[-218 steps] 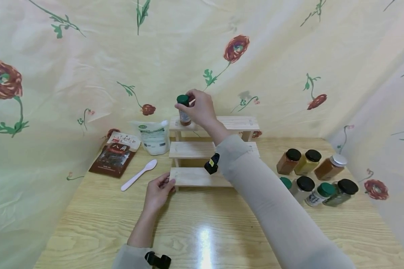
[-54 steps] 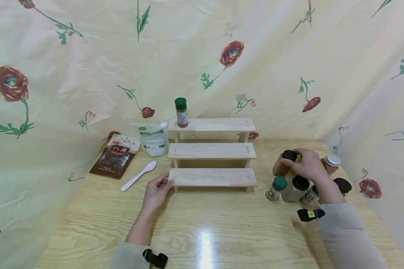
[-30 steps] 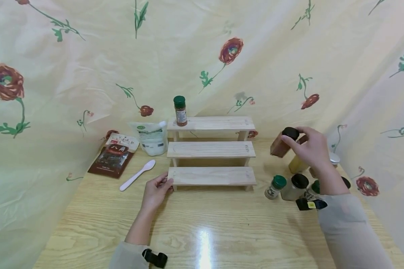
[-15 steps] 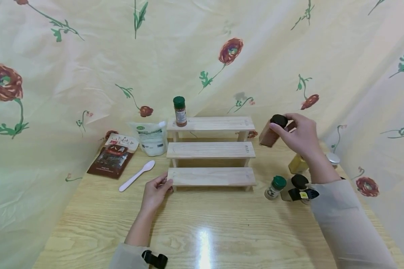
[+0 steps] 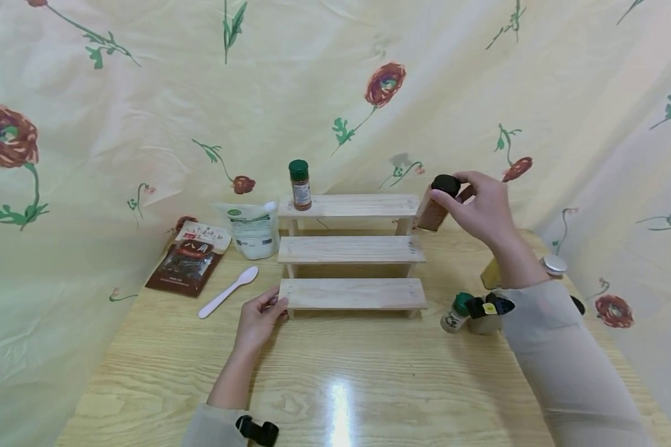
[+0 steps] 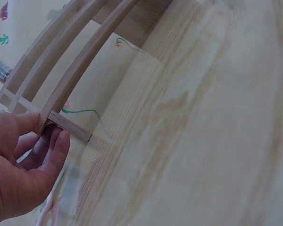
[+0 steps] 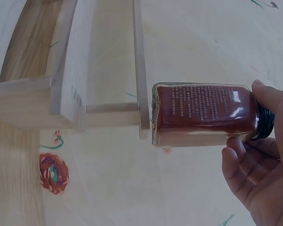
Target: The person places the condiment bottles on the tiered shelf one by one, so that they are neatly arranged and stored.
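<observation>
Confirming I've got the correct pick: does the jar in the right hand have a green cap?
No, the right hand holds a jar whose cap is black.

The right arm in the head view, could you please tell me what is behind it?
Parts of a yellow jar, silver lid, black lid, pale jar and green-capped bottle show around its edges; anything else behind it is covered.

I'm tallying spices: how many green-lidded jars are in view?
2: one jar on the rack, at its top left; the other jar on the table, right of it. The right sleeve may hide more.
</observation>
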`<state>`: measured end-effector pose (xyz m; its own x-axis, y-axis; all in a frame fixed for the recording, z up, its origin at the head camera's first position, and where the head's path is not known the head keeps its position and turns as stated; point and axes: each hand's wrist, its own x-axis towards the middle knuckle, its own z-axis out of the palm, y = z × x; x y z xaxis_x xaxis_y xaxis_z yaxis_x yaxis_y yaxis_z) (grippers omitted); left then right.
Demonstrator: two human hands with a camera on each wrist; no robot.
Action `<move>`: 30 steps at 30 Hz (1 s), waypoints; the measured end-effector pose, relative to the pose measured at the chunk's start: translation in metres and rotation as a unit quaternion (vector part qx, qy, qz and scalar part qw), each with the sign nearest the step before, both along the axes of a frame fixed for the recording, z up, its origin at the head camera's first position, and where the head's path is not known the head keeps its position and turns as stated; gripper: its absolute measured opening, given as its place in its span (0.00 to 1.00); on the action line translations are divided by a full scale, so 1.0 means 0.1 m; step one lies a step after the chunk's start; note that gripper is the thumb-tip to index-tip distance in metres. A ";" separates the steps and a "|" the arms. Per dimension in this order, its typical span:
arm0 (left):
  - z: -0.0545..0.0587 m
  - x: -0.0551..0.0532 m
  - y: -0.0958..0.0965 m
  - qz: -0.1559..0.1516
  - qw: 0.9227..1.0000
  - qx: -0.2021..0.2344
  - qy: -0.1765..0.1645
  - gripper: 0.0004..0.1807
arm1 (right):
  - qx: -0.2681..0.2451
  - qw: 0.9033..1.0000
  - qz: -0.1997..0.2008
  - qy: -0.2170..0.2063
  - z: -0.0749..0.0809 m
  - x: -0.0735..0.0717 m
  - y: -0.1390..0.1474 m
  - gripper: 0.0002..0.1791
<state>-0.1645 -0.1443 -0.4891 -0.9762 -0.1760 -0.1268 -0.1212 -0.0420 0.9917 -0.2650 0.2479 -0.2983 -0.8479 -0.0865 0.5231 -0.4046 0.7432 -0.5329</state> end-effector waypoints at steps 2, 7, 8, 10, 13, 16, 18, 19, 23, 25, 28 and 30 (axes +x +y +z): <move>0.00 0.00 0.00 0.001 1.000 0.000 -0.002 0.23 | -0.003 1.000 0.006 0.000 0.02 -0.02 -0.05 0.32; 0.00 -0.02 -0.01 0.002 1.000 0.000 -0.002 0.23 | -0.007 1.000 0.016 -0.010 0.04 -0.10 -0.17 0.32; 0.00 -0.02 -0.01 0.002 1.000 0.000 -0.002 0.23 | -0.007 1.000 0.018 -0.013 0.04 -0.12 -0.19 0.32; 0.00 -0.02 -0.01 0.002 1.000 0.002 -0.006 0.22 | -0.007 1.000 0.024 -0.014 0.03 -0.15 -0.24 0.31; -0.01 -0.02 -0.01 0.001 1.000 0.004 -0.010 0.22 | -0.010 0.999 0.036 -0.015 0.01 -0.20 -0.30 0.30; -0.01 -0.03 -0.01 -0.002 1.000 0.001 -0.010 0.22 | -0.013 0.999 0.048 -0.016 0.00 -0.26 -0.36 0.29; -0.01 -0.03 -0.01 -0.003 1.000 -0.002 -0.009 0.22 | -0.014 0.998 0.055 -0.018 0.00 -0.29 -0.40 0.28; -0.01 -0.02 -0.01 -0.004 1.000 -0.004 -0.007 0.22 | -0.013 0.998 0.058 -0.019 0.01 -0.31 -0.42 0.28; -0.01 -0.02 -0.01 -0.004 1.000 -0.006 -0.003 0.22 | -0.008 0.998 0.065 -0.025 0.04 -0.35 -0.52 0.28; -0.02 -0.02 -0.01 -0.005 1.000 -0.006 -0.001 0.22 | -0.004 0.997 0.067 -0.027 0.05 -0.37 -0.57 0.28; -0.03 -0.02 -0.01 -0.005 1.000 -0.005 -0.002 0.22 | -0.002 0.997 0.073 -0.031 0.06 -0.40 -0.65 0.27; -0.04 -0.03 -0.01 -0.004 1.000 -0.002 -0.005 0.22 | -0.002 0.997 0.075 -0.032 0.07 -0.42 -0.71 0.26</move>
